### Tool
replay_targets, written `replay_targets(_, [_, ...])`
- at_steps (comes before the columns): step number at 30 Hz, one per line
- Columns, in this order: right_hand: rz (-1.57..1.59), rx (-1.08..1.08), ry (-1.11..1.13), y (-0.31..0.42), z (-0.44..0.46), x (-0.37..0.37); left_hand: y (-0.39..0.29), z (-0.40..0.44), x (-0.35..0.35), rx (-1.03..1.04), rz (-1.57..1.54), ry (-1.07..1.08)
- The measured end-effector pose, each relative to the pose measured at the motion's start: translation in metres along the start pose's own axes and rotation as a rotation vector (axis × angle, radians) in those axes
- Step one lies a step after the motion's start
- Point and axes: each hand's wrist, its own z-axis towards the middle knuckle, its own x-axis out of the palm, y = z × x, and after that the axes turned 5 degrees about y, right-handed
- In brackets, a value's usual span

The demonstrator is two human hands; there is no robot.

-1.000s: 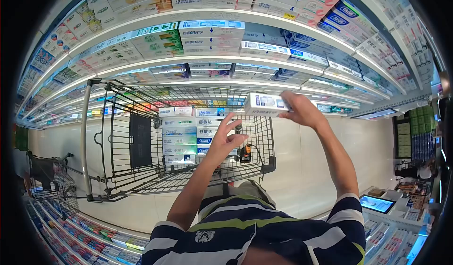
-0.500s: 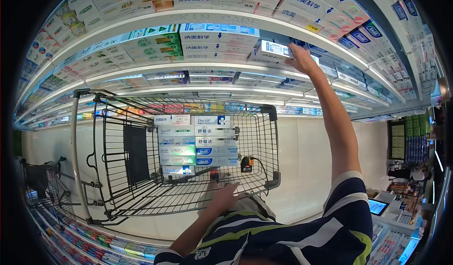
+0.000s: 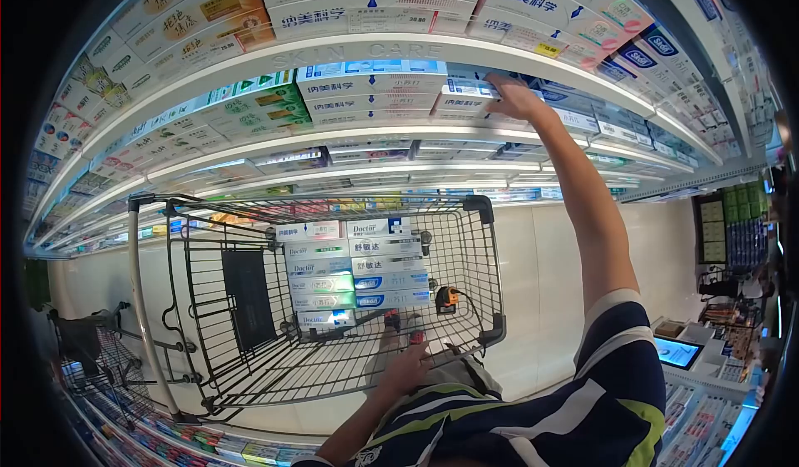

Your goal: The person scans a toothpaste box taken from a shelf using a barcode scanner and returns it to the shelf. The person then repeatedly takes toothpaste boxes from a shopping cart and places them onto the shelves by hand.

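Note:
My right hand [image 3: 518,101] reaches into the upper shelf with its fingers closed on a white toothpaste box [image 3: 466,101]. That box is beside a stack of similar white and blue boxes [image 3: 370,88]. Low by the near side of the shopping cart [image 3: 499,330] is my left hand [image 3: 406,369]; its fingers are bent near the cart's wire rim, and whether they hold anything is unclear. Inside the cart, two columns of toothpaste boxes [image 3: 320,284] lie side by side. A small black and orange device [image 3: 448,300] with a cable sits to their right.
Long shelves [image 3: 358,55] of boxed goods curve across the top. Another cart [image 3: 108,367] stands at the far left. More shelving [image 3: 183,434] runs along the lower left. A lit screen [image 3: 676,352] is at the right, with a person [image 3: 745,305] beyond.
My right hand has carried the white box from above the cart up onto the shelf beside the stack. My left hand has dropped from over the cart to its near side.

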Motion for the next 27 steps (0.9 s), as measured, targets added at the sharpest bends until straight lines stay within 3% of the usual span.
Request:
replay_targets(6, [-0.187,0.000,-0.078,0.022,-0.010,-0.005,0.010,0.004,0.007,0.080,0.026,-0.062])
replay_targets(15, [-0.178,-0.089,-0.194,0.018,-0.010,0.004,0.017,0.004,0.013,0.051,0.080,-0.117])
replay_targets(27, [-0.153,-0.073,-0.092,0.018,-0.011,-0.002,0.014,0.005,0.010,-0.012,0.082,-0.062])
